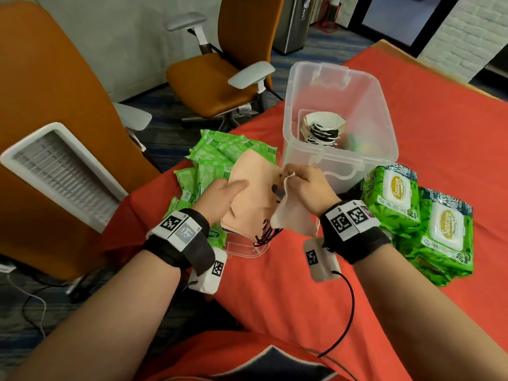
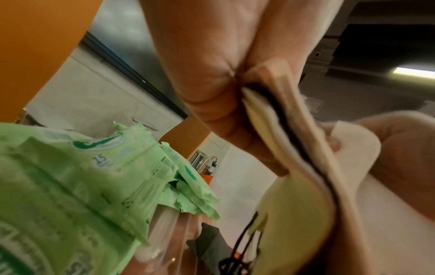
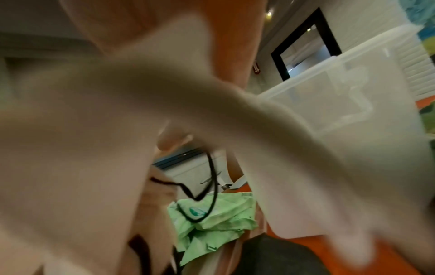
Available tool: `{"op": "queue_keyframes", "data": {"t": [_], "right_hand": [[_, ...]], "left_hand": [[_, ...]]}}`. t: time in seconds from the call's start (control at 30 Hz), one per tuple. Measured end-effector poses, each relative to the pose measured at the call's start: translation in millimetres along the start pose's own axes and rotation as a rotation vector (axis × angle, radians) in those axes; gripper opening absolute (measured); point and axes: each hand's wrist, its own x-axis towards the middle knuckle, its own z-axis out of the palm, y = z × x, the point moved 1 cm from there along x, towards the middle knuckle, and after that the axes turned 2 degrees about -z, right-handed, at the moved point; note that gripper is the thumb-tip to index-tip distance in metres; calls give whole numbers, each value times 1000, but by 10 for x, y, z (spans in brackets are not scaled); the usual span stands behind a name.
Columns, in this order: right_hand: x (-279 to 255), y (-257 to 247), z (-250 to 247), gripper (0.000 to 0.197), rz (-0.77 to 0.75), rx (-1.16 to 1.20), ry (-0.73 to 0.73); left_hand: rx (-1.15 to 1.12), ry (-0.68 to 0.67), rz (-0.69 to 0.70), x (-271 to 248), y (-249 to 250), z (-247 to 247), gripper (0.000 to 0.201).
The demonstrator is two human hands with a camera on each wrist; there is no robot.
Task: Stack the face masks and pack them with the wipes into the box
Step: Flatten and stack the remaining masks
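Observation:
My left hand (image 1: 233, 192) grips a stack of peach face masks (image 1: 255, 193) with black ear loops, thumb lying across its front; in the left wrist view the stack (image 2: 294, 141) shows edge-on in the grip. My right hand (image 1: 299, 182) pinches one pale mask (image 1: 291, 215) at its top corner, right beside the stack; that mask (image 3: 117, 130) fills the right wrist view, blurred. Behind the hands stands the clear plastic box (image 1: 382, 111), with a bundle of masks (image 1: 324, 127) inside. Small green wipe packs (image 1: 217, 158) lie to the left, large wipe packs (image 1: 420, 215) to the right.
A red cloth (image 1: 439, 119) covers the table. A clear lid (image 1: 244, 247) lies under the hands near the table's left edge. Orange office chairs (image 1: 220, 78) stand off the table at the left and back. A cable (image 1: 349, 306) runs from my right wrist.

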Motion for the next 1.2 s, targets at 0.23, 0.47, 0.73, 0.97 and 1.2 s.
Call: {"op": "queue_keyframes", "data": {"t": [0.23,0.47,0.73,0.97,1.2], "right_hand": [[47,9,-154,7,-13,-79,163],[-21,-379,-166,11,-484,-197,593],[-138,-317,171,44,-219,-125,-43],[83,-171,-66,25,-30,-130,116],[61,-201,-54,24,-38,63,58]], "left_hand": [[-78,-57,-23,33,-22,13,19],[-164,-19,-5,24,39,44,22],[-312,-43,58,-21,120,44,34],[-8,-125,78,-46,96,61,16],[48,-186,84,-61,89,80,17]]}}
